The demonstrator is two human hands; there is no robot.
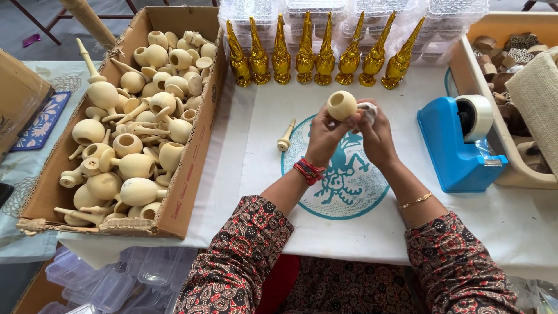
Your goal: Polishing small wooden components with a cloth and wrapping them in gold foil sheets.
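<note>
My left hand (pixel 323 135) holds a pale round wooden pot (pixel 342 105) up over the white cloth, its open mouth facing me. My right hand (pixel 376 135) is closed on a small white rag (pixel 368 110) pressed against the pot's right side. A thin wooden stopper piece (pixel 285 138) lies on the cloth just left of my left hand. Both hands hover above a teal circular print (pixel 343 180) on the white tablecloth.
A cardboard box (pixel 195 157) of several unpainted wooden pots and stoppers sits at left. A row of gold painted pieces (pixel 314 55) stands at the back before clear plastic containers (pixel 372 17). A blue tape dispenser (pixel 459 142) and a beige tray (pixel 471 75) are at right.
</note>
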